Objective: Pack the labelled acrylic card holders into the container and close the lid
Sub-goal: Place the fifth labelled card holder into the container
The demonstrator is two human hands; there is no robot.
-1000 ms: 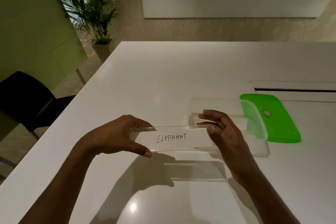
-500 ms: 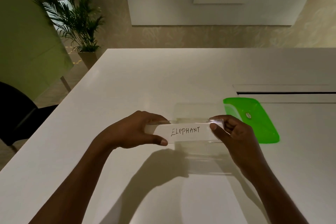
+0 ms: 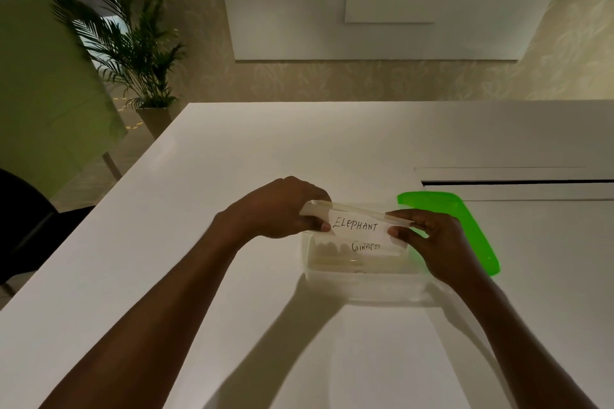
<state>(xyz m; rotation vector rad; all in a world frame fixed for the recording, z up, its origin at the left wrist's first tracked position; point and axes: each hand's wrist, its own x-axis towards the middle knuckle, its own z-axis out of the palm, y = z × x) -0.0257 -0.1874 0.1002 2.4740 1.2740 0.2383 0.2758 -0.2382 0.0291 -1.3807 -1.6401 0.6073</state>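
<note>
A clear acrylic card holder labelled ELEPHANT [image 3: 357,225] is held by both ends over the open clear plastic container [image 3: 365,285]. My left hand [image 3: 282,209] pinches its left end and my right hand [image 3: 428,239] pinches its right end. Inside the container, below it, lies another holder with a label that reads roughly GIRAFFE [image 3: 365,247]. The green lid [image 3: 465,226] lies flat on the white table just right of the container, partly hidden by my right hand.
The white table [image 3: 199,242] has a long dark slot [image 3: 515,182] at the back right. A black chair [image 3: 23,219] stands off the table's left edge. A potted palm [image 3: 133,43] stands on the floor beyond the far left corner.
Both hands have carried the ELEPHANT holder forward and to the right, from in front of the container to over its opening. The GIRAFFE label has come into sight.
</note>
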